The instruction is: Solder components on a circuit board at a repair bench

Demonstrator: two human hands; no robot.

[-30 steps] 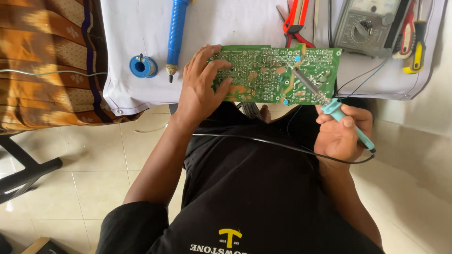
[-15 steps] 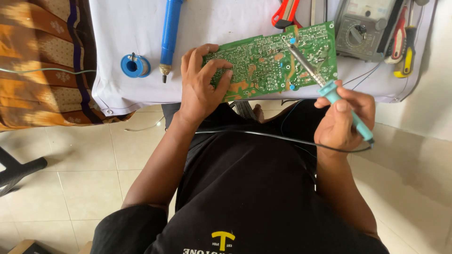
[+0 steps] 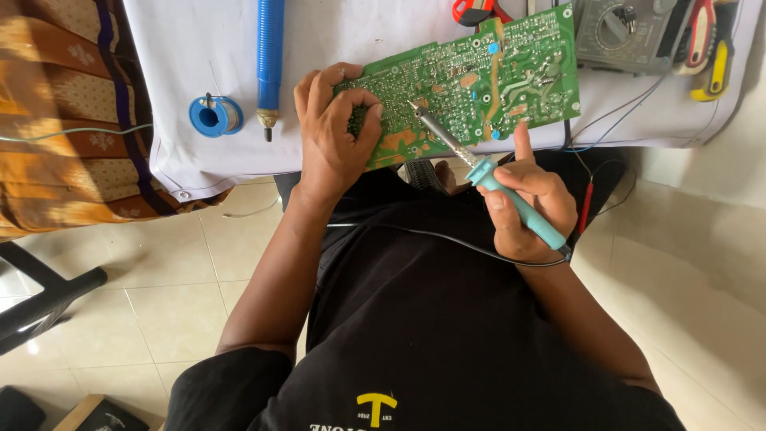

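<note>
A: Where is the green circuit board (image 3: 471,80)?
B: It lies tilted at the front edge of the bench (image 3: 359,32), on the white cloth. Its near left corner hangs over the edge, above your lap. You see the side with all the tiny solder dots

A: What is your left hand (image 3: 335,132) doing?
B: Your fingers (image 3: 363,100) are curled tight around the left end of the board, with your thumb on top. That hand has a firm hold of it

A: And your right hand (image 3: 531,207)?
B: It is closed around the soft teal handle of the soldering iron (image 3: 487,175), like you hold a pencil. One finger sticks up and touches the near edge of the board. The metal tip points up and to the left and rests on the board, close to your left fingers. A thin black cord (image 3: 423,235) runs from the handle across your black shirt

A: What else is on the bench?
B: A long blue solder pump (image 3: 270,56) lies to the left of the board. Just beside it is a small blue spool of solder wire (image 3: 211,116). Behind the board, to the right, sits a grey meter (image 3: 622,32). A tool with red and yellow handles (image 3: 710,48) is next to it
</note>
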